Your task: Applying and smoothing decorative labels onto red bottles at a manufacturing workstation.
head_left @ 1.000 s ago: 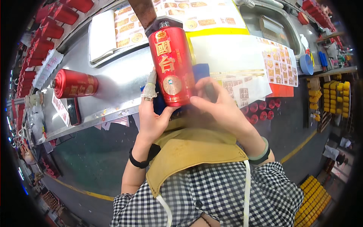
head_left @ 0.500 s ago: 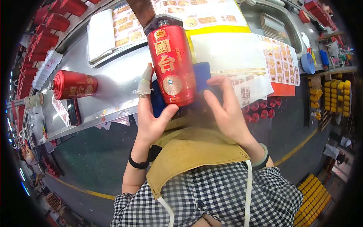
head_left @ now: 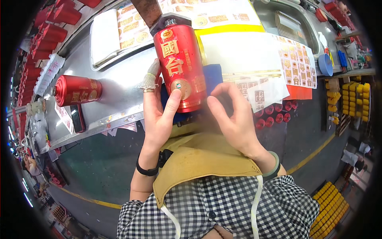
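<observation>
A red bottle (head_left: 189, 57) with gold characters and a round gold seal lies tilted in front of me, its dark neck at a metal bracket (head_left: 167, 20). My left hand (head_left: 157, 119) holds its lower left side, thumb pressed over the seal, fingers along the edge. A whitish cloth cover (head_left: 149, 79) sits on one of its fingers. My right hand (head_left: 234, 123) is beside the bottle's lower right, thumb and index finger curved toward each other with a small gap, and nothing shows between them. A blue pad (head_left: 213, 75) lies under the bottle.
Another red bottle (head_left: 79, 88) lies on the metal table at left, near a phone (head_left: 77, 119). Sheets of gold labels (head_left: 296, 61) and white paper (head_left: 242, 47) lie to the right. A sink (head_left: 306, 28) and blue bowl (head_left: 325, 65) stand at far right.
My left thumb has moved up from the bottle's base onto the seal. My right hand has shifted slightly left toward the bottle, its thumb and index finger drawing closer together.
</observation>
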### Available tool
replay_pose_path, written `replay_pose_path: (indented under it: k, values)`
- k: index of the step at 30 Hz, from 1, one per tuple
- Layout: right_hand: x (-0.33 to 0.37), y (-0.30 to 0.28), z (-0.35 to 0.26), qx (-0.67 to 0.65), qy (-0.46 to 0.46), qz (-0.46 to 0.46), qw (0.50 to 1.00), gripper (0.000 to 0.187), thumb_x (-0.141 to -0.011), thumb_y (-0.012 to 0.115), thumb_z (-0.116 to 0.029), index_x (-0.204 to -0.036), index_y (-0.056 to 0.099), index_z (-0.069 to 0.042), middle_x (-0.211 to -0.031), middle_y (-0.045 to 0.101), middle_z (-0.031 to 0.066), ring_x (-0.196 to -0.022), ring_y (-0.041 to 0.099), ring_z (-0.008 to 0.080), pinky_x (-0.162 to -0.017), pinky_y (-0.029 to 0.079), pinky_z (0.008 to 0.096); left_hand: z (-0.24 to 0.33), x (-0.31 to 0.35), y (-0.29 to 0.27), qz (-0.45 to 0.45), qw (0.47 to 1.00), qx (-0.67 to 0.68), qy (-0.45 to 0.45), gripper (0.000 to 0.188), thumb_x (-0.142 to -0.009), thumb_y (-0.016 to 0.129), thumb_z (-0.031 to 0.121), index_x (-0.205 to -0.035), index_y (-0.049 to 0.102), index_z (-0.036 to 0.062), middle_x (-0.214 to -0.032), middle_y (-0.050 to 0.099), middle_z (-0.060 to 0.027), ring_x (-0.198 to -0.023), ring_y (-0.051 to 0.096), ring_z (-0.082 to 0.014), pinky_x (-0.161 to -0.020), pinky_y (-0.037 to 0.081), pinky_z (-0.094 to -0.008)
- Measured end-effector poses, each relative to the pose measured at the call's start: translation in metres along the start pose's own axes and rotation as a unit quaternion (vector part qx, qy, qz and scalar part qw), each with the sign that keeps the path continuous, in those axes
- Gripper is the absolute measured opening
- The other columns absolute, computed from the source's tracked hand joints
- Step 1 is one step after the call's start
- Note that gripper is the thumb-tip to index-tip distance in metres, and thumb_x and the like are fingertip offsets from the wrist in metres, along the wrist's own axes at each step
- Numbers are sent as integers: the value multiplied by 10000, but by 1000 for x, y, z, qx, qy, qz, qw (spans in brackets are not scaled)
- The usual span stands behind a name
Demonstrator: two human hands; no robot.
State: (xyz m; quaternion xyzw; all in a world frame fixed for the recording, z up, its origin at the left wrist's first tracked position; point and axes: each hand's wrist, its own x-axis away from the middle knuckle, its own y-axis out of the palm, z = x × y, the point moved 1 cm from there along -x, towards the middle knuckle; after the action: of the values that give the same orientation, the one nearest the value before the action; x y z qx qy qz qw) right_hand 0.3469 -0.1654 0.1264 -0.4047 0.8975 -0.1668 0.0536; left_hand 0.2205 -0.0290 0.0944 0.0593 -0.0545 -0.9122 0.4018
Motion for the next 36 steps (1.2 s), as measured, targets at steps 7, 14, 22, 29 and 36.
replay_pose_path:
  k: [7, 14, 22, 29, 36]
  values:
    - [-3, 7, 0, 24, -1, 17, 1000, 334, -857, 799, -233, -996, 586, -16, -881, 649, 102, -778, 628, 199, -710, 503, 343, 4, -1, 2, -1, 1000, 19, -7, 692, -987, 611, 55, -1576, 256, -19, -1554, 376, -173, -1423, 399, -265, -1180, 340, -410]
    - [-3, 6, -5, 3, 25, 8, 1000, 317, -841, 797, -192, -965, 555, -27, -823, 620, 75, -740, 591, 162, -704, 496, 330, 2, 0, 2, 6, 1000, 23, -15, 719, -969, 632, 36, -1577, 251, -18, -1548, 380, -178, -1418, 405, -265, -1180, 343, -410]
    - [-4, 7, 5, -16, 21, 7, 1000, 321, -835, 796, -193, -964, 555, -25, -849, 623, 76, -766, 595, 169, -714, 493, 326, 1, -1, 4, 13, 1000, 3, -11, 755, -950, 663, 35, -1574, 242, -14, -1543, 382, -175, -1410, 411, -265, -1177, 350, -407]
    - [-3, 8, 7, -51, 46, -1, 998, 312, -848, 794, -187, -963, 551, -30, -832, 614, 62, -743, 588, 138, -684, 489, 309, 0, -4, 8, 26, 999, -22, -20, 808, -912, 716, 35, -1566, 244, -16, -1514, 405, -172, -1384, 436, -255, -1158, 375, -407]
    - [-3, 8, 3, -43, 38, -8, 998, 303, -859, 789, -180, -969, 548, -33, -818, 609, 52, -736, 587, 120, -671, 490, 299, 14, -11, 19, 7, 999, -43, -25, 887, -871, 738, 8, -1574, 197, -6, -1519, 387, -172, -1359, 472, -252, -1105, 451, -390]
